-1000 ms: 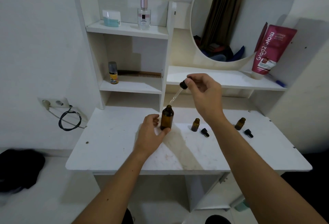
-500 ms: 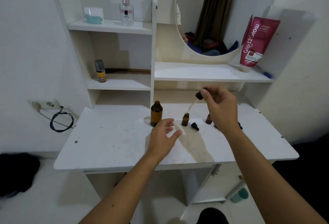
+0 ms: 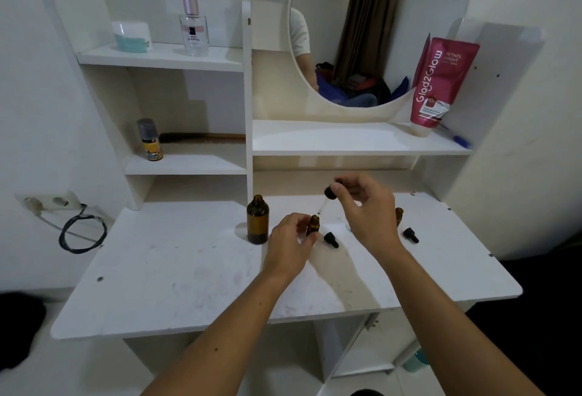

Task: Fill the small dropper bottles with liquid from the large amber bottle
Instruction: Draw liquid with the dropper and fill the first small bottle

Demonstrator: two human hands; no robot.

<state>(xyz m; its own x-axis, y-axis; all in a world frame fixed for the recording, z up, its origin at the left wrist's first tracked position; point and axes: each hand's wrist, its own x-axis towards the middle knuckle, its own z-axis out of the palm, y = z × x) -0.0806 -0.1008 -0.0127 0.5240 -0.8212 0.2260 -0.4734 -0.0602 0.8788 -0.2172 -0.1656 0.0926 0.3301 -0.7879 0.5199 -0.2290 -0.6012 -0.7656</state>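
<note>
Right hand (image 3: 365,209), centre frame: thumb and fingers pinch the black bulb of a dropper (image 3: 327,197), glass tip angled down-left, hanging just above the mouth of a small bottle (image 3: 313,225). Left hand (image 3: 291,246), just lower left of it: fingers curled round that small bottle, steadying it upright on the table (image 3: 176,269). The hands are near each other, not touching.

Large bottle (image 3: 258,219), amber, uncapped, upright on the table just left of the left hand, apart from it. A black cap (image 3: 331,239) lies on its side right of the held bottle. Second small bottle (image 3: 399,216) partly hidden behind the right wrist; second cap (image 3: 411,235) lies right of it.

Upper frame: perfume bottle (image 3: 193,30) on top shelf, spray can (image 3: 150,140) on middle shelf, pink tube (image 3: 439,80) against the round mirror (image 3: 378,27).
</note>
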